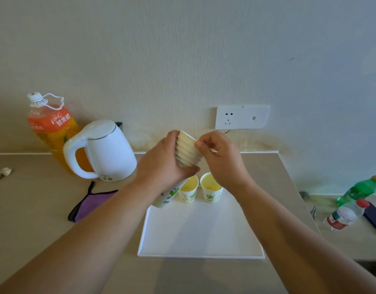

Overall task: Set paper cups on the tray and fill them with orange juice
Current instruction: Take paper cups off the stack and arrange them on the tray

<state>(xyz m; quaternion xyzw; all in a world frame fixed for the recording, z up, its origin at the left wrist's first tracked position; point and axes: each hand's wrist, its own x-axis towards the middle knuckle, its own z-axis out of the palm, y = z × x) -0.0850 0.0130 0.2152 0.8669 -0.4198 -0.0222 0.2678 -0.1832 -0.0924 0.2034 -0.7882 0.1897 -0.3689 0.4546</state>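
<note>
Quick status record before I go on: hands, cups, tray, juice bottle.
left hand: grips tilted stack of paper cups
right hand: pinches rim of top cup
tray: two cups upright at its far edge
cup contents: yellowish inside, fill level unclear
juice bottle: capped, far left, behind the kettle

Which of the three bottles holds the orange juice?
The large bottle far left, behind the kettle: orange liquid, white cap. At right stand a green bottle and a clear bottle.
</note>
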